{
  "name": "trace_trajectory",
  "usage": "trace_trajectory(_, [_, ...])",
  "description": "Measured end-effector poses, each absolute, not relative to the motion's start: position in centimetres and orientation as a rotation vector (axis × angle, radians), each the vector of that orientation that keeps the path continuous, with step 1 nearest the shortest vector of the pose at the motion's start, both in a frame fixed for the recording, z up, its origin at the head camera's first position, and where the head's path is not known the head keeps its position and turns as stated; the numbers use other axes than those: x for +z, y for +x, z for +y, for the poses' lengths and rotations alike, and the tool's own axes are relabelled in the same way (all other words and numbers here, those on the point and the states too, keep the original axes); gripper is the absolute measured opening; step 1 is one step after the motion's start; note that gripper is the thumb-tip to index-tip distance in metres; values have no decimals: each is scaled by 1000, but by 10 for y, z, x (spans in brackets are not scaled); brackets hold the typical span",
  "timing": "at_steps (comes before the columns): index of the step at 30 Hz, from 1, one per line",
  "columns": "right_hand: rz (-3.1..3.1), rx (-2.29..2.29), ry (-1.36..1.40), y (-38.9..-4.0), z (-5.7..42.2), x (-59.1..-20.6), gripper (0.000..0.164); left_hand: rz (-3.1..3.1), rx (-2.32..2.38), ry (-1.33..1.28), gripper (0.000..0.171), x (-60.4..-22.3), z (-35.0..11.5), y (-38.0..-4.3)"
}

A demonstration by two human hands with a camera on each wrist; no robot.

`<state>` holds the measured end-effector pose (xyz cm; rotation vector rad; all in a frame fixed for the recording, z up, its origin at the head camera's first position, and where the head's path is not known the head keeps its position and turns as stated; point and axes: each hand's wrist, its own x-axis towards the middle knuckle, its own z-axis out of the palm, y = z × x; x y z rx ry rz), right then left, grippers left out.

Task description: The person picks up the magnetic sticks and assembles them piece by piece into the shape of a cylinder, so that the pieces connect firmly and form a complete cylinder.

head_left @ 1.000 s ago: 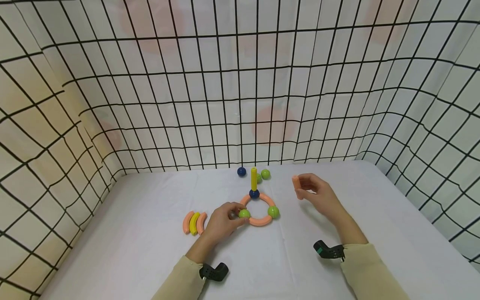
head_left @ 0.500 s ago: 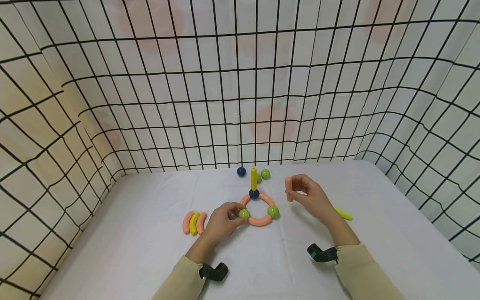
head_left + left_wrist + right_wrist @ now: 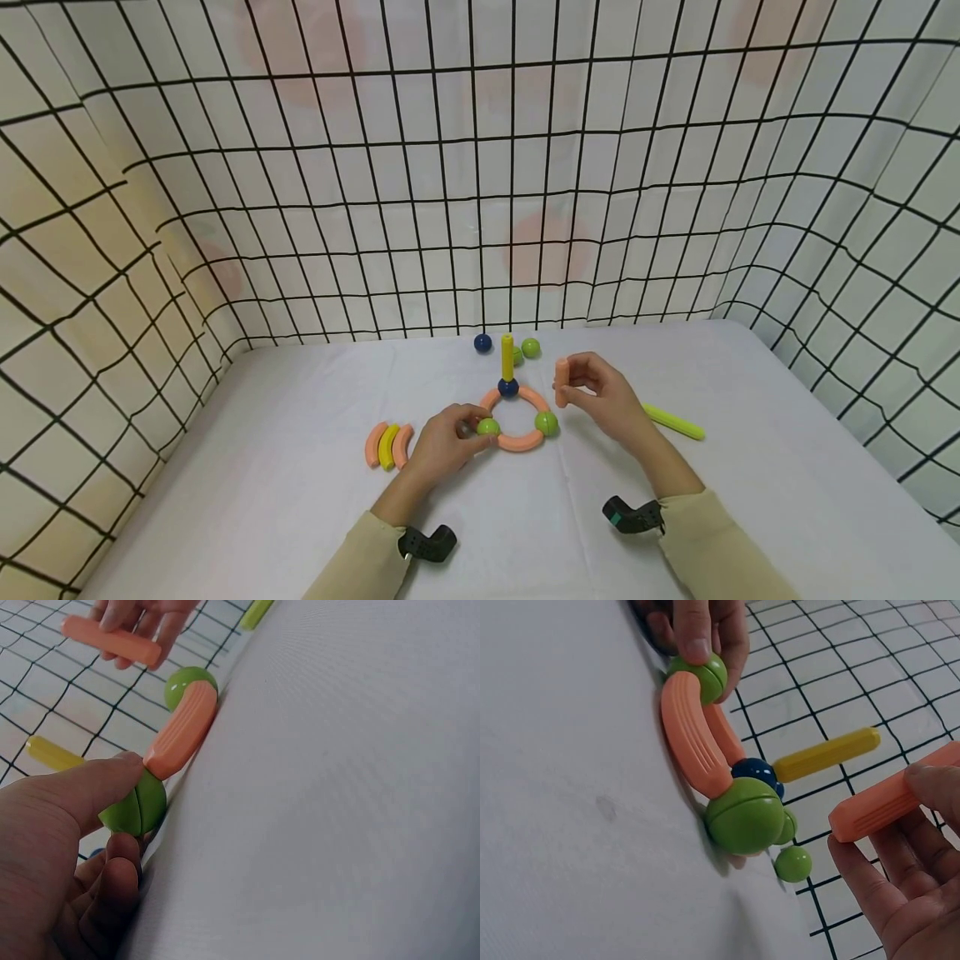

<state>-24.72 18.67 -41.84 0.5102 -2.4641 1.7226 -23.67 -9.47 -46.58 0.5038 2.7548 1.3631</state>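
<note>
My left hand (image 3: 444,446) pinches the left green ball (image 3: 489,427) of a ring lying on the table. Three curved orange sticks (image 3: 521,442) form the ring, joined by that ball, a right green ball (image 3: 547,424) and a dark blue ball (image 3: 507,388) at the back. A yellow stick (image 3: 507,358) rises upright from the blue ball. Between thumb and fingers, my right hand (image 3: 606,398) holds a straight-looking orange stick (image 3: 885,801) upright, just right of the ring and apart from it. The left wrist view shows the thumb on top of the pinched ball (image 3: 139,808).
Two orange curved sticks and a yellow curved stick (image 3: 388,447) lie side by side at left. Behind the ring sit a loose blue ball (image 3: 483,343) and two green balls (image 3: 531,348). A lime stick (image 3: 675,422) lies beyond the right forearm. Black-grid netting (image 3: 375,250) encloses the table.
My right hand has moved left with the orange stick, closer to the ring, uncovering the lime stick behind the forearm. The left hand and ring have stayed in place.
</note>
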Motion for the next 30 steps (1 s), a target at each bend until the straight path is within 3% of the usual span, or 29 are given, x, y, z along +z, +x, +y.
trace_trajectory(30, [-2507, 1761, 514, -244, 169, -431, 26, 2743, 1362, 476, 31, -465, -94, -237])
